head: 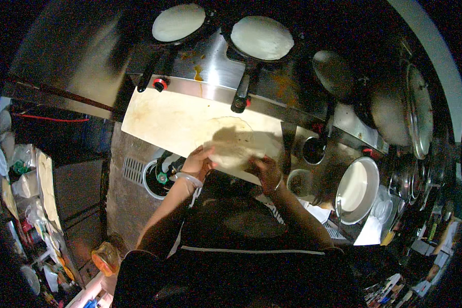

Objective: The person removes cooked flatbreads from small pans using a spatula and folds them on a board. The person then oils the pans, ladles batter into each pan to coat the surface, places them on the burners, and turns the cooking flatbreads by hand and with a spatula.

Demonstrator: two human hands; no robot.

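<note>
A thin, pale round of dough or flatbread (231, 152), somewhat blurred, is held by its near edge over a cream-coloured board (161, 111). My left hand (199, 159), with a bangle at the wrist, grips its left side. On its right side is my right hand (265, 169), in shadow, its fingers closed at the edge. Beneath and beyond the held piece, another round outline shows faintly on the board. Behind the board, two flat pans on a steel stove carry pale rounds, one at the left (179, 23) and one nearer the middle (262, 37).
Pan handles (241, 90) reach towards the board's far edge, close to red-ringed knobs (160, 84). A large pot of white batter or liquid (352, 188) stands at the right, beside a round container (300, 183). A gas cylinder top (161, 178) sits below the board's left part.
</note>
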